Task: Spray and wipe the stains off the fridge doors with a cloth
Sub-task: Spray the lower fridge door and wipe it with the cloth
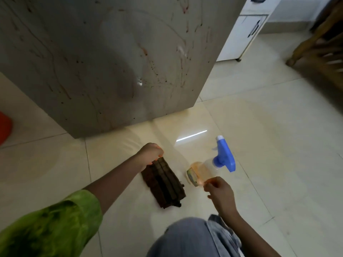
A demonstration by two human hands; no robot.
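The grey fridge door [104, 58] fills the upper left and is streaked with reddish-brown stains and drips. A folded dark brown cloth [164, 186] lies on the floor below it. My left hand [151, 153] pinches the cloth's far end with the fingertips. To the right, a clear spray bottle [207, 169] holding orange liquid, with a blue trigger head [223, 156], lies tilted on the tiles. My right hand [219, 190] sits at the bottle's base, fingers curled and touching it; a full grip is not visible.
Glossy cream floor tiles [259, 145] spread all around. A white cabinet [246, 32] with dark handles stands at the upper right, wooden furniture [321, 52] at the far right. An orange-red object [4, 128] shows at the left edge. My knee in grey fabric [185, 240] is at the bottom.
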